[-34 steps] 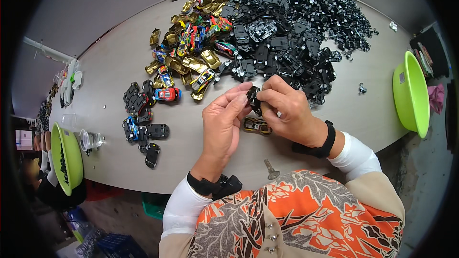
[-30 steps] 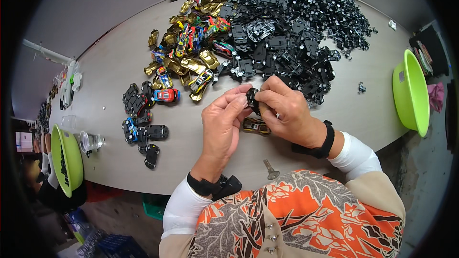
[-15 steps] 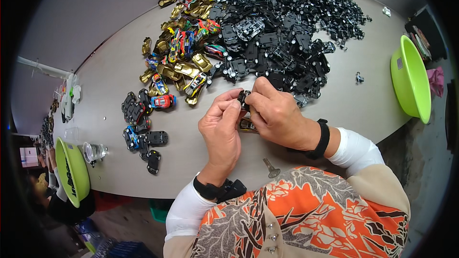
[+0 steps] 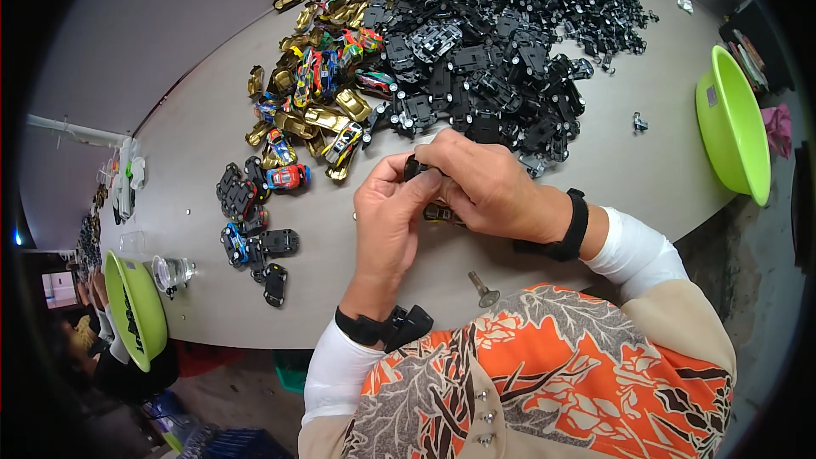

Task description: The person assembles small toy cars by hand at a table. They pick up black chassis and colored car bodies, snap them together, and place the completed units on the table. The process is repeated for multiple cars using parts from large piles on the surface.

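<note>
Close together over the table, my left hand (image 4: 384,225) and my right hand (image 4: 483,180) both pinch a small black toy car chassis (image 4: 414,168). Fingers cover most of it. Just below the right fingers a gold toy car body (image 4: 440,213) lies on the table, partly hidden by the hand. Ahead of my hands spreads a big heap of black toy car chassis (image 4: 476,59). To its left lie gold and multicoloured toy car bodies (image 4: 323,115). A smaller group of toy cars with dark undersides up (image 4: 279,243) sits left of my left hand.
A flared metal pin (image 4: 483,291) lies near the table's front edge. Green basins stand at the right (image 4: 722,132) and left (image 4: 140,310), the left one holding black parts. A clear cup (image 4: 174,271) stands beside the left basin. A small silver-and-black part (image 4: 639,122) lies far right.
Both hands have shifted slightly left with the black chassis. My left thumb now lies across it, and the right fingers have moved up over its top.
</note>
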The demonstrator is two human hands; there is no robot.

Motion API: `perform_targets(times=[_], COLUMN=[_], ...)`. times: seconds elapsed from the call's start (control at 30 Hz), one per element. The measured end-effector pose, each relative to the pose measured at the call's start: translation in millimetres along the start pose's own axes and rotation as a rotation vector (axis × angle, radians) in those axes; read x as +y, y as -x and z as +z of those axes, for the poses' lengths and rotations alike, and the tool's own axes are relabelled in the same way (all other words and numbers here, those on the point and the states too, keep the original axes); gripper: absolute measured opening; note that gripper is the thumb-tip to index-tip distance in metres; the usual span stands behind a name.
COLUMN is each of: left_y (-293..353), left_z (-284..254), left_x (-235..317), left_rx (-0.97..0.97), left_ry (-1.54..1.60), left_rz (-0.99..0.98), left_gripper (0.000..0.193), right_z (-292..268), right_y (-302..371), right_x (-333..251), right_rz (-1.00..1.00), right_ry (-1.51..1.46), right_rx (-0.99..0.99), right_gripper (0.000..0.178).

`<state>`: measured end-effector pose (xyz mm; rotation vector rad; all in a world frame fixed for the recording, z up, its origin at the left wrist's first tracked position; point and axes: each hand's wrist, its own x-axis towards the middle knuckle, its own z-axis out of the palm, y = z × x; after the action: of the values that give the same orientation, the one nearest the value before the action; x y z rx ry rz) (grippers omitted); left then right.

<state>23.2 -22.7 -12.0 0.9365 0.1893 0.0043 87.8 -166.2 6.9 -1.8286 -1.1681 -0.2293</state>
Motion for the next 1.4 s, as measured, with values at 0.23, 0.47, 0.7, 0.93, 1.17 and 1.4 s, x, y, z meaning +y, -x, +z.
perform_targets(times=[0.23, 0.47, 0.7, 0.93, 1.17, 1.4], left_y=[0.5, 1.7, 1.6, 4.1, 17.1, 27.4], left_z=[-7.6, -4.7, -3.8, -6.5, -45.0, -40.4], left_x=[9.1, 3.8, 0.7, 7.3, 23.0, 23.6], left_rx=[0.068, 0.071, 0.026, 0.052, 0.207, 0.088], left_ry=[-0.005, 0.090, 0.074, 0.074, -0.042, 0.136], left_rz=[-0.047, 0.050, 0.081, 0.020, 0.074, -0.063], left_gripper=[0.019, 0.013, 0.012, 0.022, 0.035, 0.045], right_z=[-25.7, -17.3, -15.2, -19.8, -29.6, -5.0], right_y=[-4.0, 6.6, 8.3, 7.1, 12.0, 14.2], right_x=[-1.0, -2.5, -3.8, 0.7, -0.6, 0.5], right_rz=[0.032, 0.134, 0.166, 0.166, 0.096, 0.108], right_ry=[-0.061, -0.074, -0.175, -0.173, 0.171, 0.222], right_rx=[-0.062, -0.171, -0.174, -0.191, -0.414, -0.390], right_gripper=[0.050, 0.040, 0.035, 0.027, 0.024, 0.020])
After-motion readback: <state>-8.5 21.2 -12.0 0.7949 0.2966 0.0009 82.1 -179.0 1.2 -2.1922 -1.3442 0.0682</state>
